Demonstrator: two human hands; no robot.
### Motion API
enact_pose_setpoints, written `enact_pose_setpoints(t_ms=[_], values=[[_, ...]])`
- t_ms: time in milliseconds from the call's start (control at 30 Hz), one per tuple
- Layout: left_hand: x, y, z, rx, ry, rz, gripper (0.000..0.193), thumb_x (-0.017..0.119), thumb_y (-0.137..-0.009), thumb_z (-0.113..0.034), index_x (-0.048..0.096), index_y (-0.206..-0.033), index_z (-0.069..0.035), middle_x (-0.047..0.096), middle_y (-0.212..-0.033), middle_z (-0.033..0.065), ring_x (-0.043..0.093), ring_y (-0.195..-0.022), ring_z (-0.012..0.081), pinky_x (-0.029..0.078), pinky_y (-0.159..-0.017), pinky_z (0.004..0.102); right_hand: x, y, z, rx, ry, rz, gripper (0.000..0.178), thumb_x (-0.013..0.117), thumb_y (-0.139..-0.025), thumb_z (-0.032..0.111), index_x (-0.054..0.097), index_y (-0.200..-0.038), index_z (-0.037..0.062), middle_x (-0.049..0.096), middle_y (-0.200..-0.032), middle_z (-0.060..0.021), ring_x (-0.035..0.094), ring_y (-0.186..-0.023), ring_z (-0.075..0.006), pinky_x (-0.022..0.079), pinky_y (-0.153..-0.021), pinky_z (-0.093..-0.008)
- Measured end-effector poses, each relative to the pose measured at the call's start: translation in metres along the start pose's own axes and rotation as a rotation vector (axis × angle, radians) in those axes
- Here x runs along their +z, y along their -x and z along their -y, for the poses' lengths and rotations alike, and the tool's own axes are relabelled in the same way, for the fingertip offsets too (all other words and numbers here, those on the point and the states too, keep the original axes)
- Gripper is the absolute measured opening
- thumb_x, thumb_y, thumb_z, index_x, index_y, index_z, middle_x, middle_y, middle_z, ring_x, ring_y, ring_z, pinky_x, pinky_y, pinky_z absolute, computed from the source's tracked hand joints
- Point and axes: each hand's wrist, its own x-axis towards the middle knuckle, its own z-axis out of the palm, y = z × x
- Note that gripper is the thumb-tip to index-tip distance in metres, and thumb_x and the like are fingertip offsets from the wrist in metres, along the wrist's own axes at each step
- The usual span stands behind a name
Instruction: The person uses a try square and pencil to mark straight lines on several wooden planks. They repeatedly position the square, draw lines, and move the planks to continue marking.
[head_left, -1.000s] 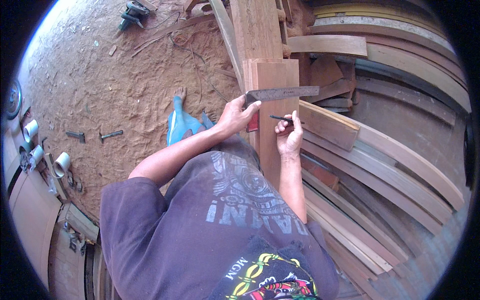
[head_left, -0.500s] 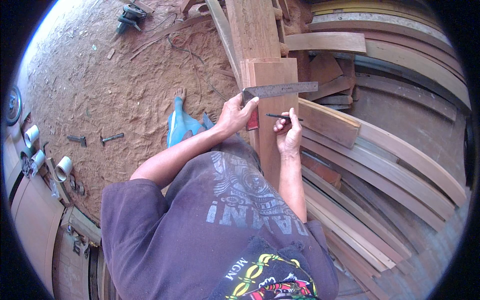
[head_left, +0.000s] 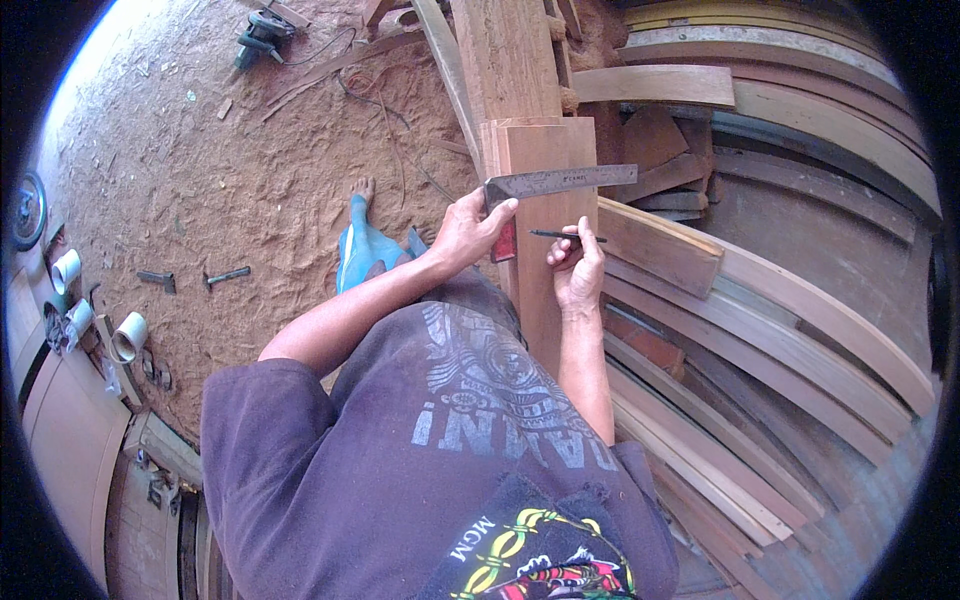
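Head view, sole entry.

Item: left hand (head_left: 470, 232), centre of frame. Thumb and fingers closed on the near end of a metal square (head_left: 570, 180); a red block (head_left: 503, 243) showed just below the thumb, perhaps the square's handle.

Item: board (head_left: 550, 148), upper centre. The square's blade lay across it, its free end reaching past the right edge.

Item: right hand (head_left: 577, 268), right of centre. Fingers curled about a dark pen (head_left: 550, 234), index finger raised; the pen's point, directed left, was below the blade and apart from it. Contact between point and board could not be told.

Change: over the last second the blade had shifted slightly up the frame and the pen slightly left; over the last half-second both hardly moved. Reading: small adjustment, then a steady hold.

Surroundings: stacked planks (head_left: 790, 310), right; power tool (head_left: 262, 40), upper left.
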Motion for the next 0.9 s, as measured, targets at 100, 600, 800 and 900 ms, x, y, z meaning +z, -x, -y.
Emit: enact_pose_setpoints(t_ms=[100, 600, 800, 900], values=[[0.0006, -0.001, 0.0015, 0.027, -0.015, -0.012, 0.041, 0.066, -0.105, -0.037, 0.067, -0.117, 0.002, 0.071, -0.094, 0.0041, 0.061, -0.082, 0.0087, 0.054, -0.07, 0.0307, 0.001, 0.0, 0.0005, -0.005, 0.003, -0.004, 0.032, 0.065, -0.105, 0.038, 0.068, -0.09, 0.0096, 0.058, -0.069, 0.0005, 0.055, -0.06, -0.0124, 0.045, -0.056, -0.0284], [0.0002, -0.0039, -0.0049, -0.069, 0.015, 0.032, 0.042, 0.066, -0.104, -0.038, 0.067, -0.12, 0.001, 0.071, -0.097, 0.0032, 0.061, -0.079, 0.0088, 0.053, -0.066, 0.0299, -0.0004, -0.0015, -0.0013, -0.013, 0.023, -0.024, 0.032, 0.066, -0.104, 0.038, 0.068, -0.091, 0.0092, 0.057, -0.068, 0.0008, 0.055, -0.06, -0.012, 0.044, -0.055, -0.0271], [0.0034, -0.0052, -0.0078, -0.07, -0.03, -0.021, 0.039, 0.068, -0.101, -0.034, 0.07, -0.118, 0.002, 0.077, -0.097, 0.0139, 0.07, -0.087, 0.0158, 0.057, -0.08, 0.0358, -0.0019, -0.0022, -0.0028, -0.016, 0.013, -0.024, 0.032, 0.066, -0.104, 0.038, 0.068, -0.091, 0.009, 0.057, -0.069, 0.0007, 0.054, -0.06, -0.0117, 0.044, -0.055, -0.0273], [0.0054, -0.0069, -0.0073, -0.039, -0.038, -0.035, 0.04, 0.068, -0.102, -0.035, 0.07, -0.119, 0.001, 0.077, -0.098, 0.0115, 0.069, -0.087, 0.0141, 0.056, -0.079, 0.0346, 0.0021, 0.0, 0.0015, -0.01, 0.012, -0.045, 0.033, 0.066, -0.104, 0.039, 0.067, -0.091, 0.0085, 0.059, -0.07, 0.0004, 0.055, -0.061, -0.0115, 0.045, -0.055, -0.0267]])
